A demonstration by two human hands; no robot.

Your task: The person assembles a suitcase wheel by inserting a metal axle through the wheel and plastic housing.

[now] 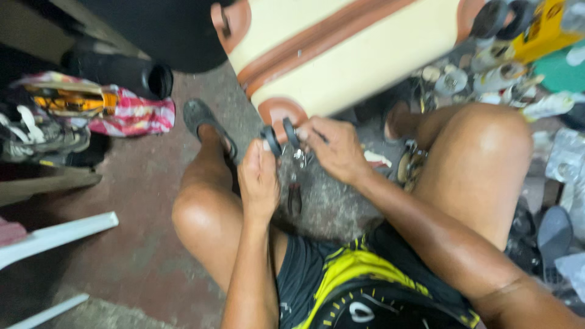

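Twin black wheels (280, 136) stand side by side on edge, axle running left-right, gripped between left hand (258, 176) and right hand (334, 148), below the cream suitcase (341, 55).

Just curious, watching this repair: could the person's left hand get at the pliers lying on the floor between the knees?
Probably yes. The pliers lie just below the left hand, with nothing over them, but that hand's fingers are busy on the black wheel.
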